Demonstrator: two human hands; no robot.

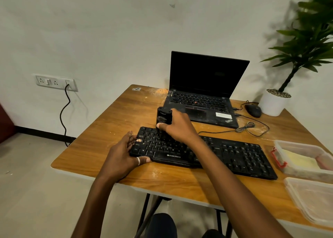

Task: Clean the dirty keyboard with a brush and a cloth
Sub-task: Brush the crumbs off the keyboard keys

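Note:
A black Zebronics keyboard lies across the wooden table, with pale crumbs stuck on its left keys. My right hand grips a black block-shaped brush tool and holds it upright on the upper left keys. My left hand holds the keyboard's left end, thumb along the front edge and fingers on the side. The brush's bristles are hidden under the tool. No cloth can be made out.
An open black laptop stands behind the keyboard, with a mouse and coiled cable to its right. A potted plant fills the back right corner. Two plastic containers sit at the right edge. Dust streaks mark the tabletop.

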